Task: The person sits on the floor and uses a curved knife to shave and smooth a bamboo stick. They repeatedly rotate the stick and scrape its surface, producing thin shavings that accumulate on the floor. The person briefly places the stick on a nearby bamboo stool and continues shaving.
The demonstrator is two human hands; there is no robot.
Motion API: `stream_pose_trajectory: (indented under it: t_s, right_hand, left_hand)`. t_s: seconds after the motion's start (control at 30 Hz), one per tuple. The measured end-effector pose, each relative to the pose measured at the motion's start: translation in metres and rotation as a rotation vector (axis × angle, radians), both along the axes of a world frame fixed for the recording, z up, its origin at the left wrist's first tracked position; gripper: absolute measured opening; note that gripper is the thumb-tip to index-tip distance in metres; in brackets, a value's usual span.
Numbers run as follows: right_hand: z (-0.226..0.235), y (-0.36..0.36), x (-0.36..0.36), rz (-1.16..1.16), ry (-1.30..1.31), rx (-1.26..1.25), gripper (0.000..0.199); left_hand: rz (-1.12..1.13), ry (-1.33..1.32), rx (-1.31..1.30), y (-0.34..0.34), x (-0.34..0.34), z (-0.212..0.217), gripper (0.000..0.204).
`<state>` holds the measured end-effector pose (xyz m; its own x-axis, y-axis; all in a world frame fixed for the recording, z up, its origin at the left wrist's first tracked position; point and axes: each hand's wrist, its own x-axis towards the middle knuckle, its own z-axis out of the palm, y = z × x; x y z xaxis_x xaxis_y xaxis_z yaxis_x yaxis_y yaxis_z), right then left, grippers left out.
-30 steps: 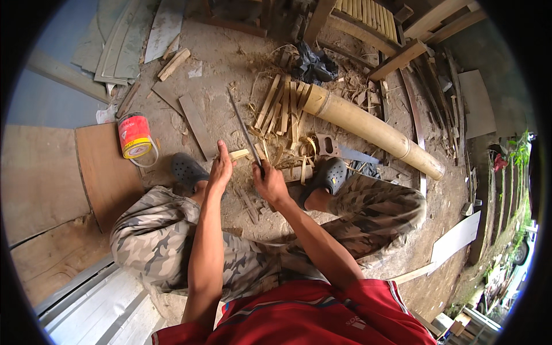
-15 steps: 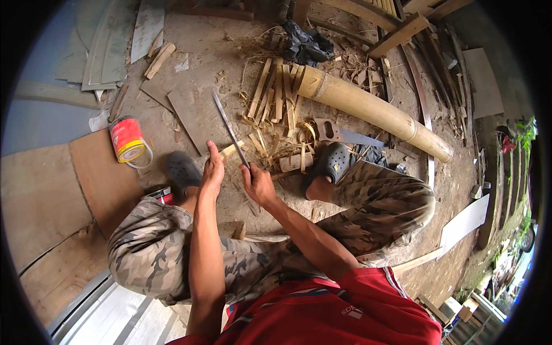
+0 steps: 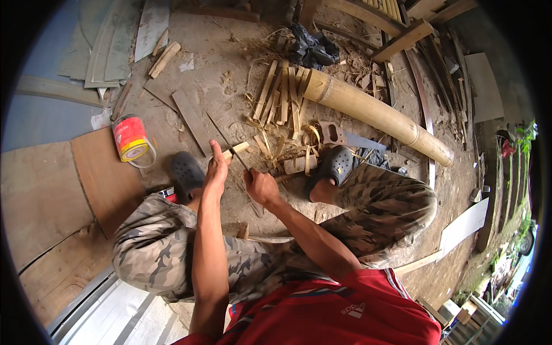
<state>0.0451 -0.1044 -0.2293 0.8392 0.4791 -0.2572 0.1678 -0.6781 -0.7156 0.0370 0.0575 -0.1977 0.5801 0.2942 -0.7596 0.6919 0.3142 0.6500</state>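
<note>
My left hand [image 3: 215, 171] is closed around a short pale bamboo strip [image 3: 238, 149], whose free end sticks out to the right. In my right hand [image 3: 263, 187] is the handle end of a long, thin-bladed knife [image 3: 221, 130]. Its blade points away and to the left, crossing the strip close to my left fingers. I cannot tell whether the edge touches the strip. Beyond my hands lies a pile of split bamboo pieces [image 3: 280, 98], with curled shavings around it.
A thick bamboo pole [image 3: 368, 112] lies beyond my right foot, with a handsaw [image 3: 348, 137] beside it. To the left are a red and yellow paint can [image 3: 131, 138] and plywood sheets [image 3: 49, 198]. A black plastic bag [image 3: 313, 46] lies farther off, near a wooden frame [image 3: 402, 40].
The knife blade has turned from its bright flat side to a thin dark line. More of the bamboo strip shows beside my left hand. Both hands have stayed almost in place.
</note>
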Motion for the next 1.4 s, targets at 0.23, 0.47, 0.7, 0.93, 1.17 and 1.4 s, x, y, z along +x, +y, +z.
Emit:
stream_pose_trajectory:
  t_s: [0.23,0.47,0.7,0.93,1.17,1.4]
  right_hand:
    - [0.003,0.005,-0.005,-0.044,-0.020,0.120,0.028]
    - [-0.051,-0.039,0.008,-0.141,0.138,-0.150,0.032]
    - [0.020,-0.004,0.020,-0.142,-0.007,0.311,0.029]
    - [0.010,-0.001,0.008,-0.057,0.020,0.076,0.025]
    - [0.000,-0.001,0.003,-0.051,-0.044,0.138,0.023]
    - [0.033,0.007,0.005,-0.123,-0.048,0.185,0.030]
  left_hand:
    - [-0.037,0.009,0.177,-0.002,-0.003,-0.005,0.110]
    - [-0.144,-0.035,0.125,-0.021,0.015,0.026,0.105]
    - [-0.091,-0.045,0.095,-0.008,0.009,0.017,0.102]
    - [-0.067,-0.040,0.072,-0.012,0.008,0.028,0.105]
    - [-0.009,-0.005,0.227,-0.012,0.006,0.002,0.108]
    - [-0.038,-0.002,0.044,0.000,0.001,0.006,0.107]
